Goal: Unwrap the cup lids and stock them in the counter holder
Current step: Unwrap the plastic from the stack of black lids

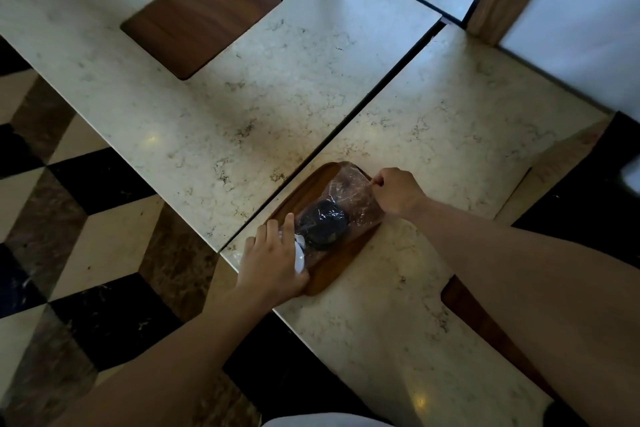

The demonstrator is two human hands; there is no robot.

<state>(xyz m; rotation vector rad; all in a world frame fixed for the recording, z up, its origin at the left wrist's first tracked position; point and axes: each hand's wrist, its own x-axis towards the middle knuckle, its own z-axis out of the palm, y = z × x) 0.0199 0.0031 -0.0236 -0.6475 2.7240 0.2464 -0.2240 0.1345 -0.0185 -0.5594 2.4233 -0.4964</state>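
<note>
Both hands grip the plastic wrap point(346, 198), seemingly, over marble counter point(433, 135)

no readable text, label, brand, number or sign is showing anywhere on the marble counters, the wooden insets or the clear plastic wrap point(346, 191) by the fingers.

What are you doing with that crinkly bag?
A person is opening a clear plastic bag of black cup lids. The bag lies on a wooden inlay set in the marble counter. The right hand pinches the far end of the bag, while the left hand holds the near end, where something white shows. The lids are still inside the plastic.
</note>
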